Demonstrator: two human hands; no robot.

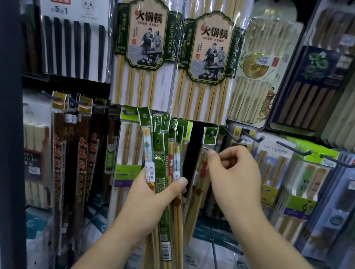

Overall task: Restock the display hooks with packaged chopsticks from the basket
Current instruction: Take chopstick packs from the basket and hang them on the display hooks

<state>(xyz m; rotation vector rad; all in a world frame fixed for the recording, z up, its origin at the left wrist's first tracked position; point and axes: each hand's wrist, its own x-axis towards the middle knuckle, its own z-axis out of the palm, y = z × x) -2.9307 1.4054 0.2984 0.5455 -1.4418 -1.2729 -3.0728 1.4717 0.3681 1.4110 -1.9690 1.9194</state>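
My left hand [153,198] grips a fanned bunch of chopstick packs [162,161] with green header cards, held upright in front of the lower hook row. One narrow pack [203,177] hangs on a dark hook [212,134] just right of centre. At that pack's top edge, below the green header, my right hand [234,177] pinches the plastic with thumb and forefinger. No basket is in view.
Two large hot-pot chopstick packs [146,41] hang above. Dark brown packs [69,154] fill hooks at the left, and green-labelled boxed sets [304,190] fill those at the right. Bare hook ends [293,149] stick out at the right. A dark upright post [1,90] stands at far left.
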